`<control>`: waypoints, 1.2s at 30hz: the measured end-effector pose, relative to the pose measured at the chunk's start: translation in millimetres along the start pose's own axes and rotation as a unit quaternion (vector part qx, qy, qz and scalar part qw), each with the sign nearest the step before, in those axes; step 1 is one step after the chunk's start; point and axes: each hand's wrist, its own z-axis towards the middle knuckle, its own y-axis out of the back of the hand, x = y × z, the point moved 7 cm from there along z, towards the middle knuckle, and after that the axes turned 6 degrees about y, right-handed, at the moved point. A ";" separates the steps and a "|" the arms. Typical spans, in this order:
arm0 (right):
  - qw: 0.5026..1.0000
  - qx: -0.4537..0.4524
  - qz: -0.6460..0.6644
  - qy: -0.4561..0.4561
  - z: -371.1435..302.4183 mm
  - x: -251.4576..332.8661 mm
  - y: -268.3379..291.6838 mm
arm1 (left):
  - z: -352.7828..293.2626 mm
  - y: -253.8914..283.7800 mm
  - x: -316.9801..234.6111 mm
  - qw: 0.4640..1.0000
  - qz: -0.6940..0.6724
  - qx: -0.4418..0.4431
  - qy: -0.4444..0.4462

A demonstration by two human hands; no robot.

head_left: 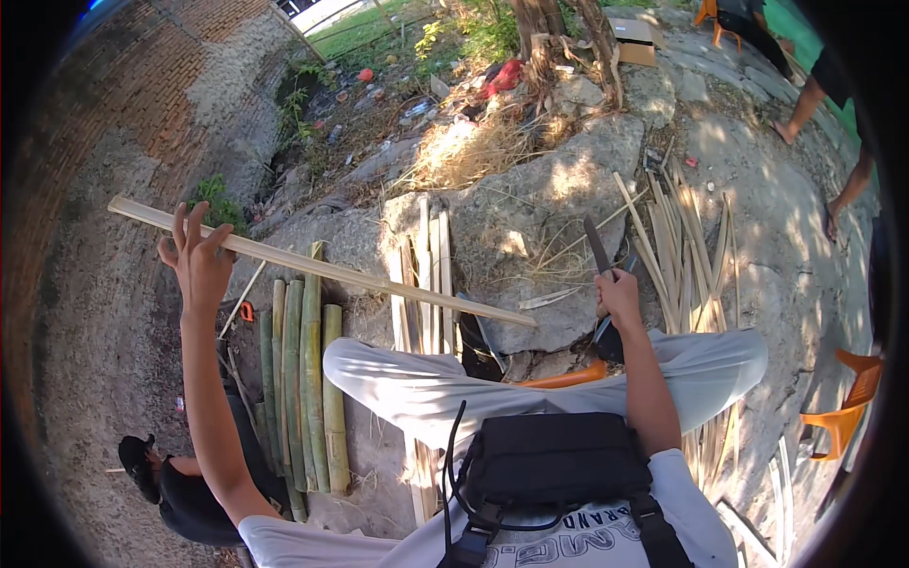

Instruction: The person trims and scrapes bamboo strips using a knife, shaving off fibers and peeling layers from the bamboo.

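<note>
A long, pale bamboo strip (379, 281) slants across in front of me, its far left end higher in view than its right end. My left hand (201, 248) grips it near that left end, with some fingers raised. In my right hand (619, 295) is a knife (597, 246), held by the handle with its dark blade pointing away from me. The blade stands apart from the strip's right end, over the grey rock (540, 227). Both my arms are spread, and the black pouch (559, 456) hangs at my chest.
Green bamboo poles (311, 379) lie at my left, near a person in black (204, 502). Split strips lie beside my left knee (436, 275), and a pile of thin strips (682, 246) at the right. An orange chair (843, 407) stands far right; other people's legs (805, 114) show beyond.
</note>
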 end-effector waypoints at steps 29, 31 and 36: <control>1.000 0.022 -0.001 -0.022 -2.0 4.6 -8.5 | -26.6 -60.0 -6.3 0.553 -0.793 -0.117 0.225; 1.000 0.016 -0.009 -0.016 -3.4 6.4 -8.7 | -28.5 -60.7 -0.8 0.549 -0.792 -0.110 0.242; 0.999 0.023 -0.021 -0.008 -0.9 2.0 -11.3 | -30.9 -52.0 -12.9 0.638 -0.697 -0.127 0.302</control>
